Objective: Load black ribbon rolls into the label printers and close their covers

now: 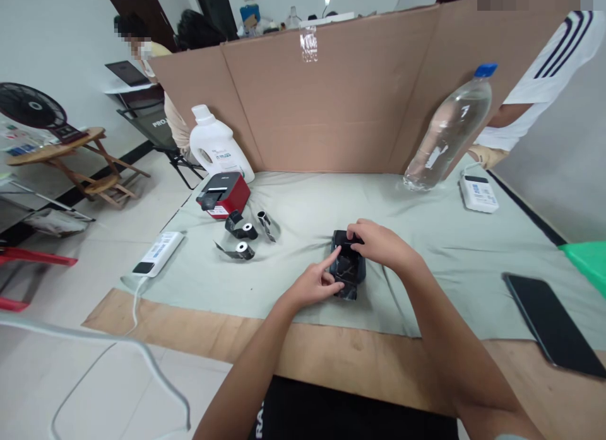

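A small black label printer (360, 269) lies on the cloth in front of me, with a dark, glossy strip (348, 277) along its top and near end. My left hand (315, 282) is at its left side. The index finger reaches over its top, the thumb presses near its front end, and the other fingers are curled. My right hand (379, 243) bends over the far end from the right, fingertips on the top edge; what they pinch there is too small to make out. Further left are loose rolls with dark strips (245, 250) and a red and black printer (230, 194).
A white jug (220, 143) and a tilted water bottle (447, 134) stand before the cardboard panel (331, 105). White power banks lie left (158, 254) and right (479, 194), the left one cabled. A phone (553, 320) lies at right. Other people are beyond the panel.
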Action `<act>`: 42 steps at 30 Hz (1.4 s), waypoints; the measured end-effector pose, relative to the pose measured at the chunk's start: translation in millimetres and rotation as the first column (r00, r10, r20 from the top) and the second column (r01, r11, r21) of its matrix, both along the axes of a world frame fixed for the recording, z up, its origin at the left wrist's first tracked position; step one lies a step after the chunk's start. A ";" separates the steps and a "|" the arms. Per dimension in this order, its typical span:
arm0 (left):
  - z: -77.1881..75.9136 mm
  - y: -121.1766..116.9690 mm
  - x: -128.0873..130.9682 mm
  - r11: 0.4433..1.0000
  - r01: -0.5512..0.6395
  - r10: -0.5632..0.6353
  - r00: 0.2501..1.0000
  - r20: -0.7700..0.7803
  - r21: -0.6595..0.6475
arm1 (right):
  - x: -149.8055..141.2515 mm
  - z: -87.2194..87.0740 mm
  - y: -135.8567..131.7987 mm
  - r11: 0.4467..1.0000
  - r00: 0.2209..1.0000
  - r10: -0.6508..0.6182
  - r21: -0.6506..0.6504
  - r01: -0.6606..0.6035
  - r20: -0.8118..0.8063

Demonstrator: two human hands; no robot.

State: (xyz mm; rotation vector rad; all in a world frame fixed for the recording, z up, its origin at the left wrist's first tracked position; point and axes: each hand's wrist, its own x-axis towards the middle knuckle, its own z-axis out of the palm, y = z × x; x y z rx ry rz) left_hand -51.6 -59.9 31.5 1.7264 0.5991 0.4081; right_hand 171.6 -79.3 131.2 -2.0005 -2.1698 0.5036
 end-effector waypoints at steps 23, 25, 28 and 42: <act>2.3 20.7 -13.4 0.985 -0.166 0.172 0.962 0.211 -0.046 | -34.4 -18.5 5.7 0.930 0.948 -0.309 -0.181 0.319 0.078; -1.6 24.0 -13.1 0.974 -0.225 0.227 0.947 0.227 -0.038 | -56.9 -20.9 4.1 0.914 0.918 -0.365 -0.128 0.385 0.154; -5.9 27.0 -10.8 0.968 -0.250 0.249 0.947 0.202 -0.020 | -76.8 -25.8 2.6 0.895 0.885 -0.428 -0.051 0.443 0.184; -11.5 27.3 -2.7 0.979 -0.195 0.192 0.980 0.059 0.060 | 135.0 -26.3 -11.5 0.714 0.721 -0.690 0.230 0.662 0.066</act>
